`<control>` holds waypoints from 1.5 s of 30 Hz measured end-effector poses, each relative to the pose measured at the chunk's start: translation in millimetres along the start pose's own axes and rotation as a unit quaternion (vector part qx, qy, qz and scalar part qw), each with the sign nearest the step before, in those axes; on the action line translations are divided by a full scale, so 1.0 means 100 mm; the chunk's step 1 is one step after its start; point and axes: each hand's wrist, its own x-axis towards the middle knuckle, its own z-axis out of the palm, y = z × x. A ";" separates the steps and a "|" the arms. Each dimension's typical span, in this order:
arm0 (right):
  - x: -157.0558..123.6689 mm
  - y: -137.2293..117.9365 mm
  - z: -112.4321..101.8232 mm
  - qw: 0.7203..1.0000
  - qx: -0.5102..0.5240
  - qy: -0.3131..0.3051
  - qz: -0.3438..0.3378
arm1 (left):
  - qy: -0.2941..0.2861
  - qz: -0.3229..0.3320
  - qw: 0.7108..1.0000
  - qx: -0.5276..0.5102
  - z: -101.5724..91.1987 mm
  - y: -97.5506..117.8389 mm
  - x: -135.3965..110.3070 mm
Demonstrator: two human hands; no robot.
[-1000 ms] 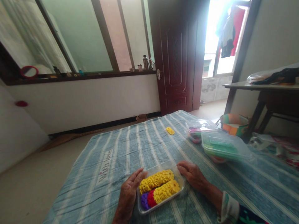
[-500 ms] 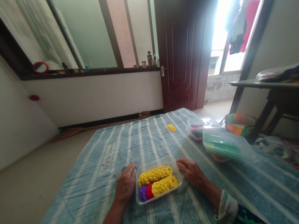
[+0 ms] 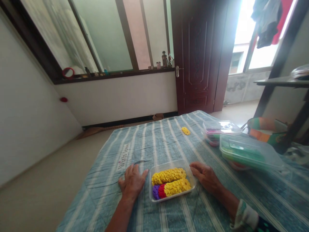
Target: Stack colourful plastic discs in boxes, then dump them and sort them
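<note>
A clear plastic container (image 3: 172, 199) sits on the striped bedcover in front of me. Two rows of thin flower-shaped pieces are packed in it: the far row (image 3: 169, 176) is yellow, the near row runs from purple (image 3: 155, 192) through red (image 3: 162, 190) to yellow (image 3: 177, 187). My left hand (image 3: 132, 181) lies flat on the cover left of the container, fingers spread, holding nothing. At the container's right far corner, my right hand (image 3: 205, 176) has its bent fingers together against the rim.
A small yellow piece (image 3: 185, 130) lies farther off on the bedcover (image 3: 145, 145). To the right stand lidded plastic boxes, one with purple contents (image 3: 222, 127) and one with green (image 3: 248, 153). Beyond are an orange-green bin (image 3: 265, 129), a table (image 3: 282, 82) and a dark red door (image 3: 198, 58).
My left hand has come off the container's left side and spread on the bedcover. My right hand stays at the right corner. The whole view has shifted, so things appear farther right.
</note>
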 end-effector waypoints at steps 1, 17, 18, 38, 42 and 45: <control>0.00 0.00 0.00 1.000 -0.001 0.001 0.000 | 0.025 -0.013 0.999 -0.023 0.02 -0.06 0.03; -0.04 0.11 0.01 0.999 -0.001 0.002 0.034 | -0.105 0.217 0.971 -0.010 0.30 0.23 0.37; -0.04 0.11 0.01 0.999 0.000 0.002 0.038 | -0.104 0.200 0.974 -0.004 0.29 0.18 0.37; -0.05 0.15 0.01 0.997 -0.059 0.025 0.041 | -0.028 0.193 0.980 0.038 0.21 0.24 0.46; -0.06 0.23 -0.03 0.995 -0.075 0.036 0.052 | -0.095 0.208 0.973 0.028 0.44 0.46 0.52; -0.06 0.25 -0.05 0.994 -0.087 0.038 0.059 | -0.118 0.166 0.978 0.037 0.38 0.25 0.59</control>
